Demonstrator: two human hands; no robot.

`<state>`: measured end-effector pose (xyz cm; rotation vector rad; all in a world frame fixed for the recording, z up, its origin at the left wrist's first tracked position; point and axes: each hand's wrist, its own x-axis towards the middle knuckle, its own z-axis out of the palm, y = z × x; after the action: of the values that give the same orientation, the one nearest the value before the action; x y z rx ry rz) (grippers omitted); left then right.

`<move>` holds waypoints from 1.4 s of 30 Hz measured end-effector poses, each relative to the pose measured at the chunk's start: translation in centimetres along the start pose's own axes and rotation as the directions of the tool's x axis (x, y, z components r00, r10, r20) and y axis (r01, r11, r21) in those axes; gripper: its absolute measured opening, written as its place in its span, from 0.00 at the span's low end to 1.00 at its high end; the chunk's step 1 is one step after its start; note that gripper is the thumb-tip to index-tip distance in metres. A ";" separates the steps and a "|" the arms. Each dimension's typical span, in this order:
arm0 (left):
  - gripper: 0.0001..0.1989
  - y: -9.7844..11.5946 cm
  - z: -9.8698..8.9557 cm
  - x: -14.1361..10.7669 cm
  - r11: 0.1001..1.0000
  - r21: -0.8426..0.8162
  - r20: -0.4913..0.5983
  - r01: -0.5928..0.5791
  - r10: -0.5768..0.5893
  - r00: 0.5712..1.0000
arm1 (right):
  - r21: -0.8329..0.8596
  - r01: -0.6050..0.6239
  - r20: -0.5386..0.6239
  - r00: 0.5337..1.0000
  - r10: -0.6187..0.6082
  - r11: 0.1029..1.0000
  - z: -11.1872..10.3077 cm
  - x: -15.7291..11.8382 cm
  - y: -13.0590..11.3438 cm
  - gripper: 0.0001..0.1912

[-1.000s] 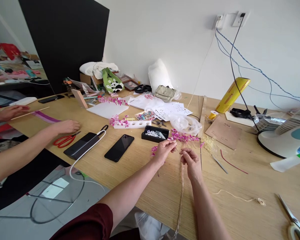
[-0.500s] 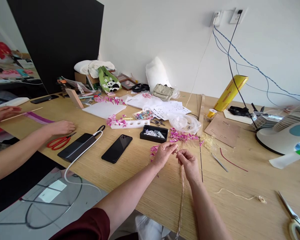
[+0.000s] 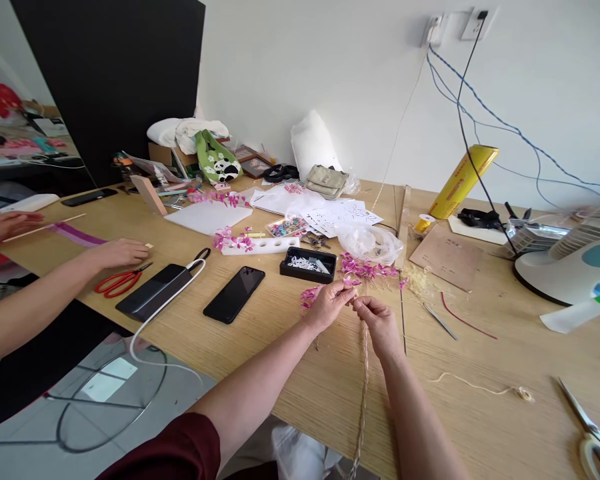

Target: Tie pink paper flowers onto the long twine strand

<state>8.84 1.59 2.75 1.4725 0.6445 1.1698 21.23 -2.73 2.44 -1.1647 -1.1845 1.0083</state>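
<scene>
Though apart earlier, fingers (image 3: 371, 307) closer.

Close together, the left hand (image 3: 331, 304) and right hand (image 3: 379, 323) pinch a thin stem (image 3: 354, 297); a braided cord (image 3: 365, 381) runs toward six o'clock, pink blossoms (image 3: 364, 268) lie at twelve, a black smartphone (image 3: 234, 295) at nine, cream-handled scissors (image 3: 591, 433) at four.
</scene>
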 end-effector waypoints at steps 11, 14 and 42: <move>0.14 -0.5 0.2 0.2 0.865 -0.491 0.017 0.099 -0.105 0.994 | 0.229 -0.124 0.158 0.983 0.089 0.966 0.0 -0.2 -0.3 0.13; 0.14 -0.5 0.2 0.2 0.865 -0.498 -0.044 0.068 -0.103 0.994 | 0.164 -0.060 0.119 0.992 0.041 0.985 0.2 -0.2 -0.1 0.10; 0.13 0.0 0.7 -0.3 0.968 -0.249 -0.180 0.019 -0.066 0.981 | -0.464 0.236 -0.127 0.936 -0.328 0.854 1.1 -0.5 0.5 0.08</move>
<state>9.40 1.04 2.75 1.1431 0.6296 1.3155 20.04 -3.00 1.88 -1.3562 -1.4127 0.3869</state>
